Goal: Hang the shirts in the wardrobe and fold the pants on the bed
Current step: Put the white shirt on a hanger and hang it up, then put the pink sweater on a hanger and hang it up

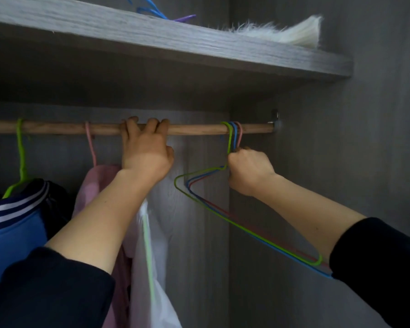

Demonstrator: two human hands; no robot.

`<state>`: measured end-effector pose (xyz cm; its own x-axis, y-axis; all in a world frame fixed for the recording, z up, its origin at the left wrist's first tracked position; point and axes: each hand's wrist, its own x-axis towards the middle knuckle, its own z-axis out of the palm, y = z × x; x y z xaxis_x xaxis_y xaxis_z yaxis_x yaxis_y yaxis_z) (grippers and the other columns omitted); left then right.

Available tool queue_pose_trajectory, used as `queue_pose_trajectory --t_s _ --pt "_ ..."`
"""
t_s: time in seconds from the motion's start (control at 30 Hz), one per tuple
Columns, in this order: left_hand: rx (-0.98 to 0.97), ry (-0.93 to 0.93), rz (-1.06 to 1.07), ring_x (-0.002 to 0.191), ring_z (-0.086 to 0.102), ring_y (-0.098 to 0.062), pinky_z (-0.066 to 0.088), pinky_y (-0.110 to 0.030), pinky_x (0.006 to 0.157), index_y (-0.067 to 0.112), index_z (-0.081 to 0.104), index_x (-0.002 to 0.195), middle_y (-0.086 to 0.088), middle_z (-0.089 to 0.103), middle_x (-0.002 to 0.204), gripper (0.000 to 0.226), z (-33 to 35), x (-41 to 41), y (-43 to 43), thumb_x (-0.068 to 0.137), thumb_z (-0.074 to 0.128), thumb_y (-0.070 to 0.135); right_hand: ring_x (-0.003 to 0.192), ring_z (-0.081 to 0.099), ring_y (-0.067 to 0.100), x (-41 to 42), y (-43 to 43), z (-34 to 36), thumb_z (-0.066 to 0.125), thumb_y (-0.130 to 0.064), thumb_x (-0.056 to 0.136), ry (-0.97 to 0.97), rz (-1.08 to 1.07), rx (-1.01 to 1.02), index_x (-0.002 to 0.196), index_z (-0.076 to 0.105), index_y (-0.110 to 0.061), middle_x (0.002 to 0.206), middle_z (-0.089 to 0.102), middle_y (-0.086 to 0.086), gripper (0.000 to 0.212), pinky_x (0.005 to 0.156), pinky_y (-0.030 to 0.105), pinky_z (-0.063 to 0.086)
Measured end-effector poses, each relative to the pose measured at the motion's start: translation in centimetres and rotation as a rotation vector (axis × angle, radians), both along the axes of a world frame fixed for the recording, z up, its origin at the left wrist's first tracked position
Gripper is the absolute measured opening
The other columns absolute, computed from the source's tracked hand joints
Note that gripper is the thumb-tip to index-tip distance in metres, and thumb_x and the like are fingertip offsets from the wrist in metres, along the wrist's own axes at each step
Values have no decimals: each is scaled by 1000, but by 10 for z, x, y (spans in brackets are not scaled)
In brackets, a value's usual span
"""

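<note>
So we're looking up into a grey wood-grain wardrobe (376, 138). The left hand (146, 157) has its fingers curled over the round wooden rail (194, 129), gripping it around the middle. A white shirt (156, 233) with a pale green streak down it hangs right under that wrist; can't tell what's holding it up.

The right hand (249, 172) is closed round the necks of a bunch of three thin wire hangers (233, 138) (green, blue and pink), all empty, with their hooks over the rail's right end.

Further left, a pink top (92, 185) hangs on a pink wire hanger (91, 147), and a blue top with a navy and white striped collar (14, 233) hangs on a lime green hanger (21, 152).

The grey shelf (199, 43) above holds blue and purple spare hangers (152, 10) and something white and furry (282, 31).
</note>
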<state>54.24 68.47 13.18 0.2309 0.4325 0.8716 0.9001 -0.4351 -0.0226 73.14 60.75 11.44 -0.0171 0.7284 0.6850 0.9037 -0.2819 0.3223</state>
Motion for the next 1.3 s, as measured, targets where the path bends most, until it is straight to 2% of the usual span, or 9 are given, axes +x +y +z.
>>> queue_pose_trajectory --t_s 0.17,0.43,0.57,0.67,0.8,0.9,1.0,1.17,1.3 --pt "-9 -1 -12 127 28 -44 20 -53 110 15 39 140 -9 48 132 58 1 0 -3 85 52 25 97 63 38 -4 -3 9 59 -30 83 196 76 19 99 60 -9 104 65 16 26 66 32 37" --pt "-24 23 -5 129 26 -44 20 -54 110 17 37 141 -7 47 135 58 2 -1 -7 85 53 26 98 60 38 -19 4 17 58 -32 87 419 200 67 96 56 -11 102 61 16 23 68 31 37" --pt "-26 20 -14 129 26 -44 20 -54 110 17 37 140 -7 46 135 58 3 -1 -5 85 53 26 94 59 35 -29 6 22 58 -31 86 613 284 75 83 53 -13 85 51 8 19 68 30 36" --pt "-15 16 -19 129 25 -44 18 -55 111 17 38 141 -7 47 135 58 1 -1 -4 86 53 25 89 59 35 -35 2 21 57 -30 85 681 332 111 74 53 -13 81 53 8 21 67 30 36" --pt "-39 13 -37 132 21 -44 16 -55 112 17 35 144 -5 45 138 61 0 -1 -4 86 52 25 86 57 37 -37 -8 4 54 -27 85 738 360 138 66 52 -14 78 57 11 23 70 33 44" --pt "-128 -59 -75 140 5 -42 2 -56 116 21 29 148 0 32 152 68 -1 0 -12 85 55 29 76 51 33 -34 -25 -12 55 -27 86 785 373 138 59 47 -14 62 47 3 31 63 31 38" --pt "-213 -96 -132 143 -6 -41 -4 -60 114 23 30 147 5 19 158 72 -10 0 -32 82 59 33 73 48 26 -30 -53 -25 58 -26 86 866 375 146 56 47 -14 60 48 1 34 63 28 33" --pt "-270 -83 -198 143 2 -40 2 -56 116 22 37 144 1 22 158 64 -40 1 -85 85 58 37 65 46 22 -30 -119 -44 59 -33 87 931 371 106 57 46 -14 56 46 -4 37 54 35 25" --pt "-292 -149 -282 145 10 -30 4 -42 118 20 43 140 -5 30 154 58 -68 10 -134 86 59 33 39 37 9 -28 -187 -65 59 -43 87 990 328 77 49 37 -14 37 38 -8 52 37 21 28"
